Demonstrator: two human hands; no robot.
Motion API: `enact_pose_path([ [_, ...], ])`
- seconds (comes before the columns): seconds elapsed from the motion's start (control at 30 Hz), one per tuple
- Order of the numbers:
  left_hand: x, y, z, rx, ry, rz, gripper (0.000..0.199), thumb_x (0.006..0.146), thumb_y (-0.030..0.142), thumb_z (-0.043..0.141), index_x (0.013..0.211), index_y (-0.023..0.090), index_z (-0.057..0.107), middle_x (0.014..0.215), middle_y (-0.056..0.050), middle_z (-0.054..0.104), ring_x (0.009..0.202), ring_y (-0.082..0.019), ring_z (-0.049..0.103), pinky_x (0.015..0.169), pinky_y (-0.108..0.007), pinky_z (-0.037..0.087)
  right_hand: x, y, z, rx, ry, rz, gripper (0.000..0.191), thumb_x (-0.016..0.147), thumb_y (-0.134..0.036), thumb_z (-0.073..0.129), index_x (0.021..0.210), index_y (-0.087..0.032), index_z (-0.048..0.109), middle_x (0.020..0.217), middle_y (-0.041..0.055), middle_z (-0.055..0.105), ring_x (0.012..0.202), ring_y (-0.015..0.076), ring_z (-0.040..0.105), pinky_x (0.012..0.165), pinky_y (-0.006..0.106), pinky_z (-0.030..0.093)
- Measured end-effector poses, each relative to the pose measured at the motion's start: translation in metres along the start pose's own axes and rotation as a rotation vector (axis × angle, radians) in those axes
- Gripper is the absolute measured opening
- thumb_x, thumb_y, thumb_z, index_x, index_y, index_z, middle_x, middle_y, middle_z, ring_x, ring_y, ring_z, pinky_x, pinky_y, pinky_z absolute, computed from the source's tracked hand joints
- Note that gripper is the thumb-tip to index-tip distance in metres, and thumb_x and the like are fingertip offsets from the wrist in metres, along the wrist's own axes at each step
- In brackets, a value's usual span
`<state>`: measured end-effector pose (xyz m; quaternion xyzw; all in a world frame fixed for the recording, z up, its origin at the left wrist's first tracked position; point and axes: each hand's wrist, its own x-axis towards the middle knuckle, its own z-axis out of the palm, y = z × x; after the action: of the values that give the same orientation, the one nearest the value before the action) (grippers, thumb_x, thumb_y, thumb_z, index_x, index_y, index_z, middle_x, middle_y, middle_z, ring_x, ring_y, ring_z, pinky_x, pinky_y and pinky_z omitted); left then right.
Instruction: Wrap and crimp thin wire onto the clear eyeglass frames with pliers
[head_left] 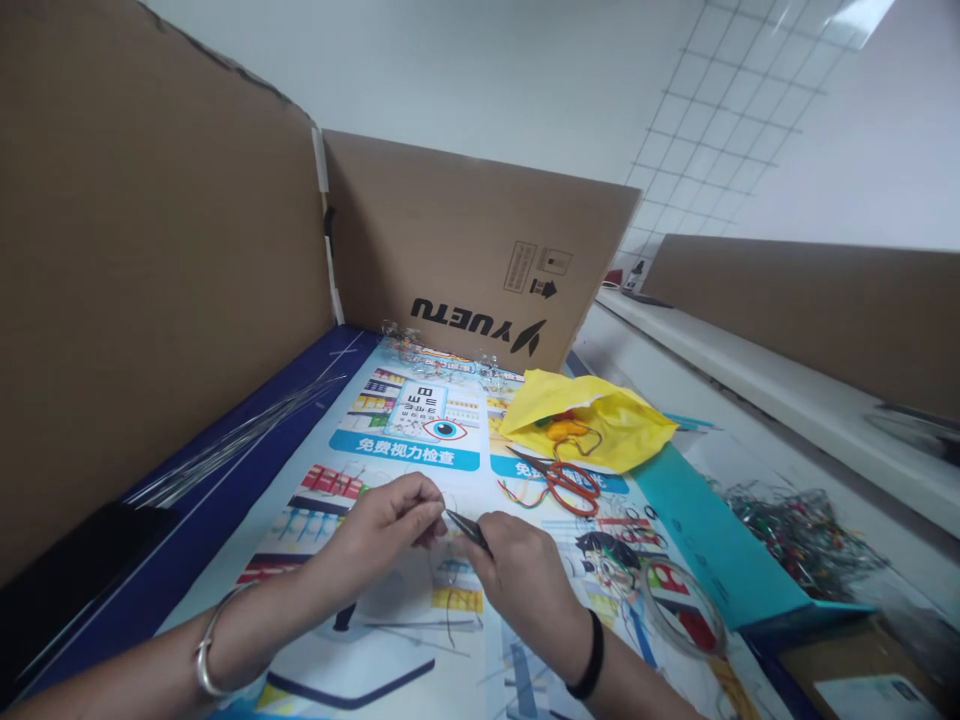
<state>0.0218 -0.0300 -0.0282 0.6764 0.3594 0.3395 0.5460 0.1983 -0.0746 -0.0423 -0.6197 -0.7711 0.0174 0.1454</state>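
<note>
In the middle of the view, my right hand is wrapped around a pair of dark needle-nose pliers. Their narrow tips point up and left, reaching close to the fingertips of my left hand. That hand is closed in a pinch on a thin wire, most of which is hidden by the fingers. Just beyond my right hand lie scissors with red-orange handles, their blades toward the upper left. Coloured threads lie beside them. A brownish strand shows on the printed sheet below the hands.
Behind the scissors lies an open yellow bag with orange material inside. Long straight wires lie at left. Tangled wire is heaped at right, near a round clear dish. Cardboard panels stand at the left and back. Wire pieces lie along the back.
</note>
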Motion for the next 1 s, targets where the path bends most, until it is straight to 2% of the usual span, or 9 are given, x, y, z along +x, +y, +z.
enact_pose_path([
  [0.17,-0.003,0.005,-0.003,0.285,0.052,0.061,0.016,0.083,0.027,0.044,0.074,0.017,0.054,0.066,0.001,0.059,0.062,-0.012,0.054,0.06,-0.022,0.04,0.004,0.005,-0.003,0.134,-0.092,-0.025,0.028,0.087,-0.04,0.045,0.071,-0.018,0.052,0.07,0.0003,0.058,0.063,0.0112,0.05,0.054,0.021,0.026],
  [0.33,-0.004,0.005,-0.003,0.456,0.02,0.109,0.016,0.081,0.022,0.043,0.071,0.018,0.055,0.063,0.003,0.056,0.061,-0.011,0.05,0.058,-0.021,0.036,0.006,0.006,-0.004,0.221,-0.125,0.012,0.031,0.088,-0.041,0.041,0.07,-0.018,0.052,0.067,-0.0005,0.057,0.06,0.0104,0.049,0.053,0.02,0.027],
  [0.5,-0.003,0.001,0.001,0.334,0.007,0.075,0.013,0.082,0.024,0.043,0.075,0.017,0.053,0.068,0.002,0.056,0.064,-0.012,0.051,0.06,-0.022,0.038,0.004,0.006,0.0,0.254,-0.115,0.047,0.032,0.089,-0.042,0.039,0.073,-0.018,0.054,0.068,0.0006,0.06,0.062,0.0118,0.052,0.054,0.021,0.028],
  [0.73,-0.002,-0.01,0.014,-0.036,-0.05,-0.093,0.012,0.079,0.028,0.049,0.074,0.017,0.047,0.063,0.003,0.056,0.059,-0.011,0.053,0.055,-0.022,0.041,0.001,-0.002,0.005,0.156,-0.089,0.079,0.031,0.089,-0.041,0.038,0.074,-0.018,0.054,0.069,0.0016,0.061,0.062,0.0132,0.054,0.053,0.022,0.027],
  [0.83,-0.001,-0.01,0.014,-0.04,-0.051,-0.123,0.015,0.076,0.029,0.051,0.07,0.015,0.051,0.06,0.004,0.054,0.056,-0.01,0.051,0.055,-0.021,0.04,0.0,-0.005,0.004,0.094,-0.093,0.052,0.028,0.089,-0.037,0.04,0.075,-0.018,0.054,0.071,0.0023,0.062,0.064,0.0134,0.055,0.054,0.022,0.027],
  [1.0,-0.001,-0.005,0.012,0.078,-0.057,-0.113,0.019,0.075,0.028,0.049,0.063,0.015,0.056,0.056,0.004,0.053,0.057,-0.011,0.05,0.057,-0.021,0.039,-0.002,-0.005,0.005,0.063,-0.089,0.014,0.026,0.089,-0.035,0.039,0.078,-0.018,0.055,0.074,0.0018,0.062,0.066,0.0134,0.056,0.055,0.023,0.028],
])
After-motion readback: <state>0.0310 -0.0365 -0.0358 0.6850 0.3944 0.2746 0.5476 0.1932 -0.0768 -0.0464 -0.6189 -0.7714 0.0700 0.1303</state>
